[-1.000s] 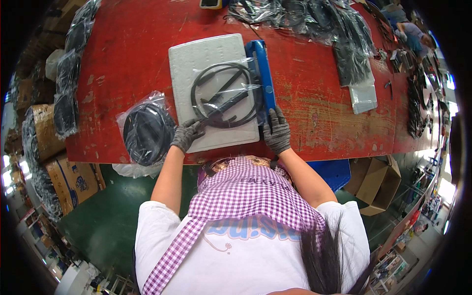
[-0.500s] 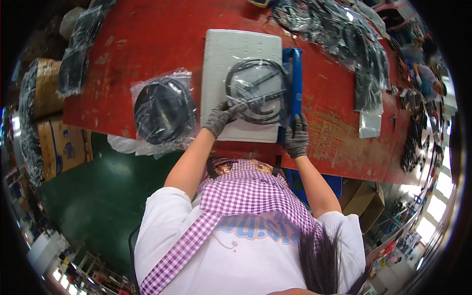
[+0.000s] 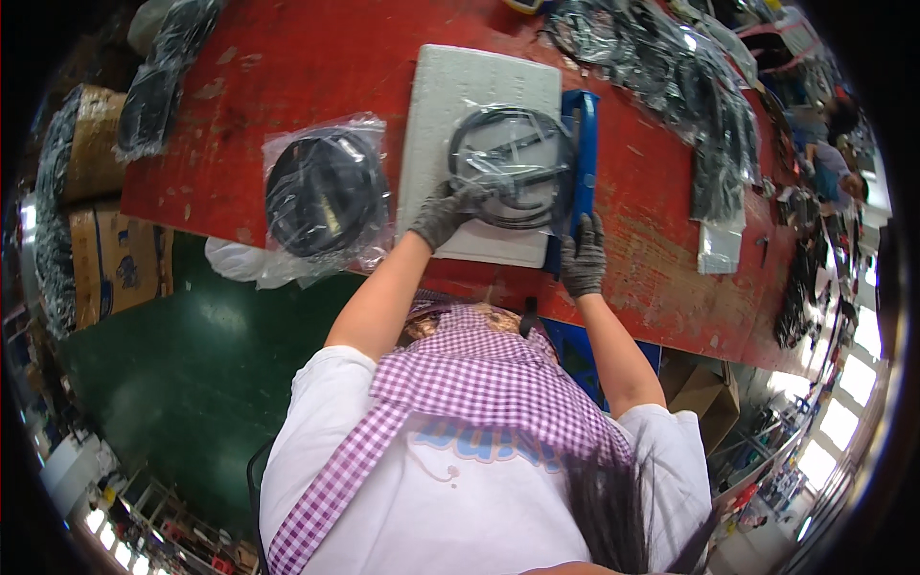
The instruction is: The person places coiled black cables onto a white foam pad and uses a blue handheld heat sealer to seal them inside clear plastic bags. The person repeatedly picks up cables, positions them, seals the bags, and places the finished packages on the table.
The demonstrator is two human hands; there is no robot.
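Observation:
A clear plastic bag with coiled black cable or tubing and straight dark strips inside lies on a white foam board. The bag's right edge meets a long blue bar-shaped device, which looks like a bag sealer. Gloved in grey, my left hand is closed on the bag's lower left part. My right hand, also gloved, rests its stretched-out fingers at the near end of the blue device. To the left, another clear bag with a black coil lies near the table edge.
Many clear bags with dark contents are piled at the far right of the red table. More bagged pieces lie at the far left. Cardboard boxes stand beyond the left edge. A person is in the right background.
The whole picture has shifted slightly. Both hands keep nearly the same places on the bag and the blue device.

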